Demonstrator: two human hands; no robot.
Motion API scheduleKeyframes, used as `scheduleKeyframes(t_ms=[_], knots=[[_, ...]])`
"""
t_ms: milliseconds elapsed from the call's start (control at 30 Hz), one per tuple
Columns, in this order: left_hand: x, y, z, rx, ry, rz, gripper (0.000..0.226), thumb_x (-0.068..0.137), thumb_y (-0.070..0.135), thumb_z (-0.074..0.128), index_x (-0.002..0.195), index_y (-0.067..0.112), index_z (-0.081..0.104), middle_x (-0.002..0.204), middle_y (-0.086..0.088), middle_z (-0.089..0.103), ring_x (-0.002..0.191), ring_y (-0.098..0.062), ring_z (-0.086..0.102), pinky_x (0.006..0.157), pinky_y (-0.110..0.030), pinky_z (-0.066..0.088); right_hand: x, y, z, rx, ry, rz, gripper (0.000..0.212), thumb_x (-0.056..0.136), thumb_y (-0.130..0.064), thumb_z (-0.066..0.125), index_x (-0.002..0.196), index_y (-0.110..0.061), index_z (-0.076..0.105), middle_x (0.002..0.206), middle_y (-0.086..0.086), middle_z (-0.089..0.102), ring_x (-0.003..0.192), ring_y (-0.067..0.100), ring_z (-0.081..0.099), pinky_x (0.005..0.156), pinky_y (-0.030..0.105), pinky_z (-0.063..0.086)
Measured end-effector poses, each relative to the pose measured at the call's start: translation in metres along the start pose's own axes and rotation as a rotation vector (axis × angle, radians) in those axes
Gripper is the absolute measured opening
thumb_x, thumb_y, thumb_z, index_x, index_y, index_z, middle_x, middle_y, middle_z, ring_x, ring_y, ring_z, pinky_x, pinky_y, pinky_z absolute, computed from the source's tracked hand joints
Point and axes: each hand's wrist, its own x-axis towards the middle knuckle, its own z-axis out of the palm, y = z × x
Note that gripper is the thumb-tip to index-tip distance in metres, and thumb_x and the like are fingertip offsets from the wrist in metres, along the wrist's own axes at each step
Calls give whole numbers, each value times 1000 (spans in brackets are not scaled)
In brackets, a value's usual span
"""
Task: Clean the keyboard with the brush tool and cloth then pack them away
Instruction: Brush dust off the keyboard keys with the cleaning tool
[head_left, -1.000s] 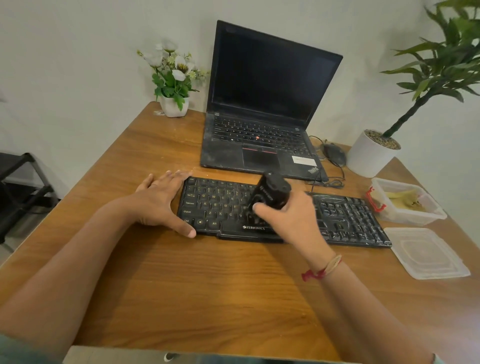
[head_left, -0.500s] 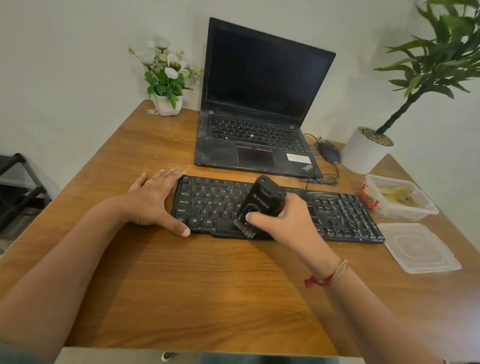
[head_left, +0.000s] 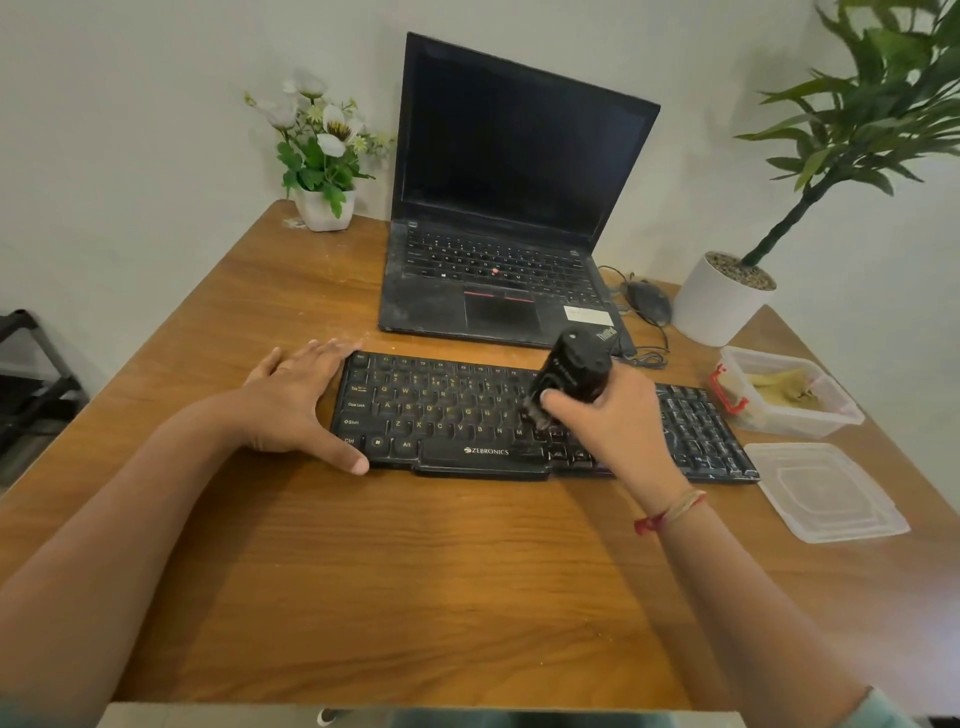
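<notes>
Head view is showing the brushing step underway: the right hand (head_left: 618, 415) is gripping the black brush tool (head_left: 571, 371), bristles down on the keys right of centre of the keyboard (head_left: 447, 415). At nine o'clock, the left hand (head_left: 296, 400) is lying flat and open, bracing its end. Next is probably sweeping toward three o'clock, where the container (head_left: 789, 397) is holding the cloth (head_left: 779, 387). "ZEBRONICS" is reading on the keyboard.

table (head_left: 415, 571): wood grain, smooth with a soft sheen
keyboard (head_left: 447, 415): matt black plastic (dusty-looking)
brush tool (head_left: 574, 371): black plastic, slight gloss
container (head_left: 810, 421): clear plastic
lid (head_left: 831, 491): translucent plastic
</notes>
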Motion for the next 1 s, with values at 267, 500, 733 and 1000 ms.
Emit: scheduleKeyframes(t_ms=[267,500,733,1000], knots=[[1,-1,1,11,3,3,149,23,96,50,147,36,-8,159,10,-5,144,-8,-11,114,-38,-17,-3,16,-7,124,-10,174,15,74,-22,78,78,-15,65,74,1,69,74,17,68,67,34,57],[2,-2,0,16,-24,3,152,21,98,47,147,36,-11,158,10,-8,143,-10,-14,113,-38,-17,-21,10,-7,128,-125,100,14,72,-17,79,70,-14,65,68,-2,69,67,7,67,60,24,53],[1,-2,1,9,-19,2,151,21,98,48,147,37,-10,158,10,-7,143,-9,-13,113,-37,-18,-14,16,-10,102,-30,116,15,75,-20,77,75,-11,65,67,1,67,63,14,63,54,20,48],[0,1,-1,5,-26,-16,155,17,99,47,147,37,-10,159,8,-6,143,-9,-14,113,-36,-17,-6,17,-24,130,26,187,15,75,-19,76,72,-15,62,73,5,69,76,25,69,66,38,57]])
